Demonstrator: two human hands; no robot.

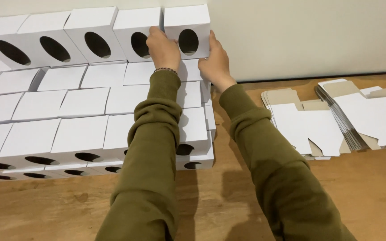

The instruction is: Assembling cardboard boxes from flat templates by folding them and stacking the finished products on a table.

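I'm gripping the top-right box [187,31] between both hands: my left hand [162,48] is pressing its left edge, my right hand [215,60] is cupping its right side. It's a square box of matte white card with an oval cutout in its face, sitting at the end of the top row of the stack [68,102], against the wall [309,35]. Flat blanks [311,127], white over grey-brown backing, are lying in fanned piles on the wooden table [371,192] at right.
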